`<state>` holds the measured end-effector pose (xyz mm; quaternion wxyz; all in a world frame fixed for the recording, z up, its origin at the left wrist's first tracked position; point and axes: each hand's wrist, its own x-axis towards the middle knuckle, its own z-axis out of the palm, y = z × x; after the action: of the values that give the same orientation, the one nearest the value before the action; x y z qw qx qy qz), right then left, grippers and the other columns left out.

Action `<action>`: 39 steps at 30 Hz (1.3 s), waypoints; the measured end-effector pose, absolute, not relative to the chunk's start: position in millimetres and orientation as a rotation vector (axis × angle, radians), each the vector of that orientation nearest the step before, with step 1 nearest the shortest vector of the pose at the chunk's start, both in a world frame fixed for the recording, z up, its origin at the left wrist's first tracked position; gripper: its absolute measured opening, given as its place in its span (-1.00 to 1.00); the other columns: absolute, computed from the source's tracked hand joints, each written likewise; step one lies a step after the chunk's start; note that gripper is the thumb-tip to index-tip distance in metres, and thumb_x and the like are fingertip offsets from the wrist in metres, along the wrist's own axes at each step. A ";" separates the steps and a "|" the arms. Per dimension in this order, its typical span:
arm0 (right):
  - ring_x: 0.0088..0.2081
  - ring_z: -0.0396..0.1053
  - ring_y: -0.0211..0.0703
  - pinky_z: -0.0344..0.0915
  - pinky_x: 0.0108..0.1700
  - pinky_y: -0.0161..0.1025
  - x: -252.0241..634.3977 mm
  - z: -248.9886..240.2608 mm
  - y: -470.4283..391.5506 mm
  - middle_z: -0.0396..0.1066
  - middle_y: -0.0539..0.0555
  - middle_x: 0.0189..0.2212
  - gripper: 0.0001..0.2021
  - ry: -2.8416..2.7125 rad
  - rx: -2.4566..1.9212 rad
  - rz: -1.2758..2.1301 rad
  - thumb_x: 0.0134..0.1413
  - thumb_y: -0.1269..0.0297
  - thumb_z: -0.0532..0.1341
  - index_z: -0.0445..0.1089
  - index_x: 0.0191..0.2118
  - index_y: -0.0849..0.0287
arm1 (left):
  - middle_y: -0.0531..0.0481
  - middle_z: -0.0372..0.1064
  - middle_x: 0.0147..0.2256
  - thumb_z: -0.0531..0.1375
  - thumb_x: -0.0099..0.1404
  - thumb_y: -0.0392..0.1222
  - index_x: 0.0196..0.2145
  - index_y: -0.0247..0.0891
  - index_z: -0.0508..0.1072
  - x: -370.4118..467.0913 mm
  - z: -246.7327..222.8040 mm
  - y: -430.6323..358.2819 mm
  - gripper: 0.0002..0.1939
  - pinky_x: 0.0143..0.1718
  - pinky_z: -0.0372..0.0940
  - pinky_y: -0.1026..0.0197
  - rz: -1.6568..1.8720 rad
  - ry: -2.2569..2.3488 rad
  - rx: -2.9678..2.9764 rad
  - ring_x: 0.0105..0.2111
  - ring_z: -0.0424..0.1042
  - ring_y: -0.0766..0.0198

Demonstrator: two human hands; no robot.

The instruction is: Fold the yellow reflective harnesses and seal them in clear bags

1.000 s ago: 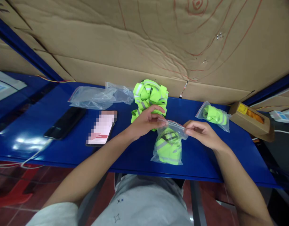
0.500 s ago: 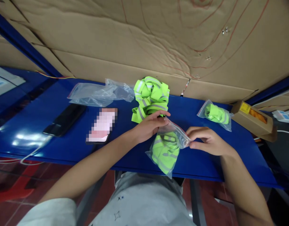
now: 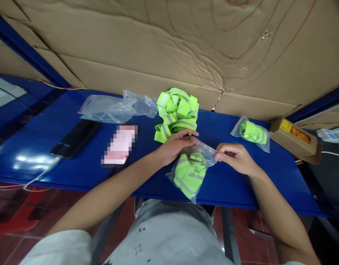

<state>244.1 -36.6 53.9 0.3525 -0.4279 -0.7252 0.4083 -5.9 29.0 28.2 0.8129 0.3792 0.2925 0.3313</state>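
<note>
Two hands [image 3: 179, 146] [image 3: 236, 157] pinch one filled clear bag [image 3: 206, 152].

The left forearm [image 3: 114, 193] and right forearm [image 3: 280, 209], 2 bare limbs, cross the front edge of the table [image 3: 233, 189] and slant inward over it. The left grip [image 3: 178, 146] is above the middle of the table, fingers aimed at the table's right end, 1 finger stretched out and the tips below it pinched. The right grip [image 3: 236, 156], nearer the table's right end, has thumb and index finger pressed together. The torso [image 3: 169, 235] is close to the table's front edge.
</note>
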 end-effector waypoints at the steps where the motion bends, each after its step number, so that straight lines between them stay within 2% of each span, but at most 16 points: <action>1: -0.43 0.43 -0.25 0.32 -0.36 -0.30 244.1 52.3 -36.3 0.55 0.05 -0.45 -0.70 -1.852 -1.111 1.061 0.28 0.05 0.38 0.58 -0.39 0.14 | 0.09 0.49 -0.34 0.53 0.10 -0.20 -0.12 -0.24 0.51 -5.8 28.7 29.1 -0.57 -0.23 0.45 0.21 0.714 0.622 0.804 -0.35 0.60 0.22; 4: -0.43 0.43 -0.23 0.31 -0.39 -0.30 244.7 47.7 -35.4 0.56 0.03 -0.42 -0.76 -1.747 -1.134 1.082 0.24 0.03 0.41 0.60 -0.24 0.11 | 0.06 0.53 -0.32 0.52 0.11 -0.22 -0.11 -0.25 0.53 -5.7 31.6 29.9 -0.59 -0.18 0.46 0.20 0.725 0.609 0.747 -0.33 0.61 0.23; 7: -0.45 0.41 -0.25 0.26 -0.44 -0.31 244.9 44.2 -33.4 0.54 0.01 -0.41 -0.71 -1.627 -1.168 1.056 0.16 0.01 0.47 0.59 -0.12 0.07 | -0.01 0.60 -0.25 0.53 0.12 -0.23 -0.08 -0.28 0.57 -5.1 34.2 30.6 -0.58 -0.08 0.44 0.20 0.726 0.579 0.698 -0.27 0.61 0.25; 10: -0.43 0.42 -0.24 0.29 -0.41 -0.29 243.5 39.4 -29.2 0.52 -0.01 -0.40 -0.65 -1.547 -1.170 1.035 0.08 -0.03 0.52 0.58 -0.12 0.05 | -0.09 0.63 -0.17 0.53 0.13 -0.25 -0.08 -0.34 0.61 -4.1 31.6 32.2 -0.60 0.07 0.41 0.16 0.742 0.544 0.757 -0.14 0.61 0.20; 14: -0.41 0.42 -0.24 0.35 -0.33 -0.26 241.6 31.1 -23.6 0.48 -0.02 -0.42 -0.66 -1.525 -1.154 1.066 0.07 -0.03 0.52 0.58 -0.14 0.05 | -0.10 0.64 -0.10 0.51 0.17 -0.25 -0.07 -0.35 0.62 -4.1 22.4 34.8 -0.63 0.21 0.36 0.06 0.757 0.519 0.840 -0.02 0.61 0.15; 23: -0.42 0.41 -0.27 0.32 -0.36 -0.27 241.7 27.1 -23.7 0.47 -0.04 -0.42 -0.70 -1.568 -1.137 1.060 0.12 0.00 0.51 0.58 -0.14 0.03 | -0.08 0.64 -0.13 0.53 0.14 -0.25 -0.11 -0.32 0.63 -5.3 24.0 31.6 -0.64 0.21 0.37 0.06 0.780 0.533 0.863 -0.09 0.62 0.18; 31: -0.44 0.38 -0.27 0.30 -0.36 -0.27 240.3 22.1 -22.8 0.45 -0.05 -0.44 -0.69 -1.589 -1.165 1.087 0.15 -0.03 0.48 0.57 -0.14 0.05 | -0.03 0.64 -0.21 0.58 0.06 -0.19 -0.16 -0.31 0.65 -3.7 21.8 32.1 -0.61 0.03 0.40 0.20 0.773 0.589 0.848 -0.18 0.60 0.28; 39: -0.41 0.39 -0.25 0.29 -0.34 -0.27 237.7 25.8 -25.1 0.47 -0.04 -0.41 -0.66 -1.549 -1.180 1.105 0.12 -0.02 0.48 0.55 -0.10 0.05 | -0.08 0.65 -0.21 0.61 -0.02 -0.16 -0.17 -0.33 0.64 -4.0 26.0 31.2 -0.53 -0.02 0.42 0.20 0.786 0.642 0.844 -0.20 0.62 0.24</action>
<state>237.7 -25.1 25.8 0.4362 -0.4742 -0.6225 0.4443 -4.0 31.2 26.0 0.7901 0.3919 0.2982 0.3650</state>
